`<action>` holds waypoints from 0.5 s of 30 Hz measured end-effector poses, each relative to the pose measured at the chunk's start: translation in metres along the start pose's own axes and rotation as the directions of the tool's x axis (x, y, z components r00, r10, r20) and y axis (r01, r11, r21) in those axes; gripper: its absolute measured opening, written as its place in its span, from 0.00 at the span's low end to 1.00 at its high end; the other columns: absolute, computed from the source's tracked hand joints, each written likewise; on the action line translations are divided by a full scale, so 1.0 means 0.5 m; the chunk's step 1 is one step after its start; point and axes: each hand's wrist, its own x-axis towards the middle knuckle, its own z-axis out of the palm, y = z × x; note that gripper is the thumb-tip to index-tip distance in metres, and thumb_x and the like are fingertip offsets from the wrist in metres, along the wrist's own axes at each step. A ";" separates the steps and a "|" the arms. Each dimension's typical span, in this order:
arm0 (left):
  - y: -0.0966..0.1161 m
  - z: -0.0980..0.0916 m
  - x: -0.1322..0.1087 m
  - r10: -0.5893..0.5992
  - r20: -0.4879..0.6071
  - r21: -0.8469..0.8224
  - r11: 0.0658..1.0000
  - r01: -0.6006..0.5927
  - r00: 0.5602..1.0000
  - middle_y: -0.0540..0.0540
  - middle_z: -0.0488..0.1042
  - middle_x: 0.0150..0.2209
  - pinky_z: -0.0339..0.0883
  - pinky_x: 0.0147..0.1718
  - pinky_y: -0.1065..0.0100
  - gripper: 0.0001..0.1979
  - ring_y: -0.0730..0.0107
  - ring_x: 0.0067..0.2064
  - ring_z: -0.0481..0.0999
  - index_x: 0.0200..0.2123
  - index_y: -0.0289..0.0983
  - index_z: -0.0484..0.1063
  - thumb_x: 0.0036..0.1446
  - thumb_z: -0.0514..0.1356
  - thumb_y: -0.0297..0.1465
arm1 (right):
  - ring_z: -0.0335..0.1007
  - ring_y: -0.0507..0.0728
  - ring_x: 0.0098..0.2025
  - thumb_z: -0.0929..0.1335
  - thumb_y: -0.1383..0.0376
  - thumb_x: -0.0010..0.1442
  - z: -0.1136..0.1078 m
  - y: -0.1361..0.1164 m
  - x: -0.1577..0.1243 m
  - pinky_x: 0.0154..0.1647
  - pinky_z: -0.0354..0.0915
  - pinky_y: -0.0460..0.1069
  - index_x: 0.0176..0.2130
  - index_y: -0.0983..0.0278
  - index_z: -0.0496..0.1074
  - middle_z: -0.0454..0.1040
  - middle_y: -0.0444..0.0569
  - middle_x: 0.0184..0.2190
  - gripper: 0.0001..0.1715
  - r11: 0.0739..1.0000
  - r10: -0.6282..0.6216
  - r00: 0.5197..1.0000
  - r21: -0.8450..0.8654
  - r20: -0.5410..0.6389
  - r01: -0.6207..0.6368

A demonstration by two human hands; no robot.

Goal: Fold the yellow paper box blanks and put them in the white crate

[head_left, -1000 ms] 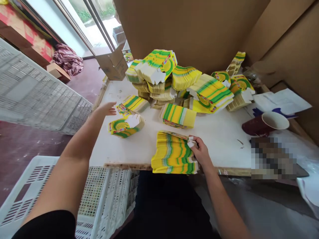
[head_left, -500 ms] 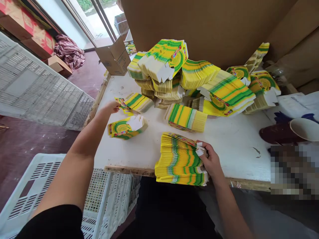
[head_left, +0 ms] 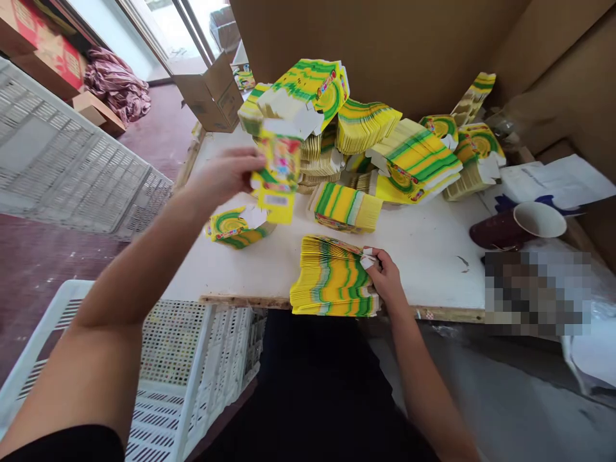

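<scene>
Just then, in the head view, the left hand (head_left: 233,172) came up from the far left of the white-topped wooden table (head_left: 426,247), where it had been touching a stack, and it now held up a flat yellow paper box piece (head_left: 278,174) with green bits and red print. Its thumb and fingers were closed on the left edge. I think this meant the reach was over and both hands were full. The piece was in the air over the table, in front of the big messy heap of striped yellow paper boxes (head_left: 308,83). It was blurry, so I could not tell if it was one or a few. It looked flat, not popped open, with a white top end and a pale patch near the bottom. The right hand (head_left: 385,277) stayed by the near edge, pinching the end of a long row of thin yellow, green and white folded boxes (head_left: 332,282), packed like wavy pages.
</scene>
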 end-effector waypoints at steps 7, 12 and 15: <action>-0.113 0.192 0.003 -0.017 0.598 0.164 0.981 -0.102 0.802 0.51 0.72 0.26 0.60 0.28 0.71 0.09 0.75 0.28 0.67 0.26 0.36 0.72 0.52 0.60 0.36 | 0.70 0.60 0.42 0.67 0.48 0.47 0.003 -0.004 0.008 0.50 0.64 0.58 0.36 0.61 0.69 0.76 0.50 0.40 0.22 0.999 0.007 1.000 -0.045 0.016 -0.006; -0.160 0.249 0.029 -0.128 0.698 0.389 0.894 -0.223 0.704 0.50 0.74 0.29 0.62 0.35 0.68 0.09 0.66 0.36 0.70 0.23 0.37 0.72 0.49 0.59 0.36 | 0.69 0.60 0.39 0.67 0.50 0.47 0.003 0.002 0.011 0.45 0.66 0.57 0.35 0.61 0.68 0.74 0.48 0.34 0.20 0.993 -0.034 0.999 -0.109 0.036 0.038; -0.174 0.256 0.041 -0.158 0.713 0.391 0.899 -0.200 0.683 0.48 0.77 0.32 0.64 0.39 0.67 0.08 0.63 0.39 0.71 0.23 0.37 0.74 0.46 0.58 0.34 | 0.69 0.61 0.44 0.68 0.52 0.48 0.003 0.000 0.007 0.47 0.66 0.57 0.46 0.63 0.66 0.74 0.53 0.43 0.28 0.989 -0.103 0.995 -0.108 -0.021 0.100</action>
